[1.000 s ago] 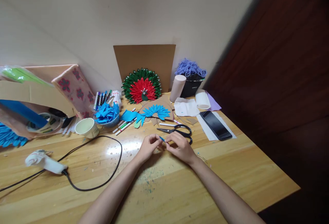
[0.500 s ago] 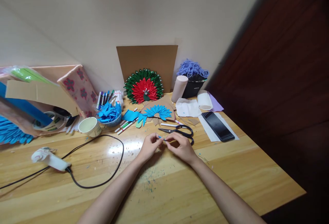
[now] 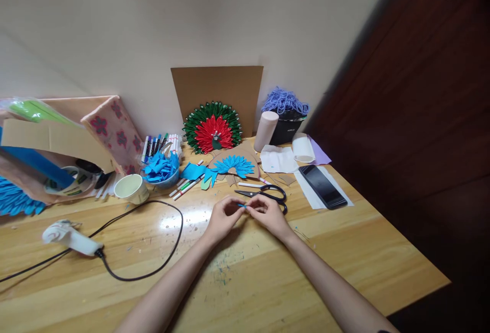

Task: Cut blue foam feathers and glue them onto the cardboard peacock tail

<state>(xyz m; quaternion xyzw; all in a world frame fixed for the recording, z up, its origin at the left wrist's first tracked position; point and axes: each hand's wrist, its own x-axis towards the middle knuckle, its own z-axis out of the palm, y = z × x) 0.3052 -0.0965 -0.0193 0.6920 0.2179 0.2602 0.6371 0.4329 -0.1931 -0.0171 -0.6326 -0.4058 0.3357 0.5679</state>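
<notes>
My left hand [image 3: 222,217] and my right hand [image 3: 268,214] meet over the wooden table [image 3: 344,251], fingertips pinching a small blue paper piece [image 3: 242,205] between them. Black scissors [image 3: 268,194] lie just beyond my right hand. Behind them sits a half-made blue paper fan on brown card [image 3: 234,164]. A finished green and red paper fan [image 3: 212,128] leans on a cardboard sheet [image 3: 216,88] at the wall. A bowl of blue paper pieces [image 3: 161,169] stands to the left.
A glue gun [image 3: 67,236] with a looping black cord [image 3: 153,272] lies at the left. A paper cup [image 3: 130,189], markers [image 3: 158,144], a phone [image 3: 321,186], paper rolls [image 3: 265,130], purple yarn [image 3: 284,101] and stacked cardboard [image 3: 53,139] crowd the back. The table edge drops off at the right.
Both hands stay together on the blue piece, fingers shifting slightly. The view has wobbled a little; nothing else has moved.
</notes>
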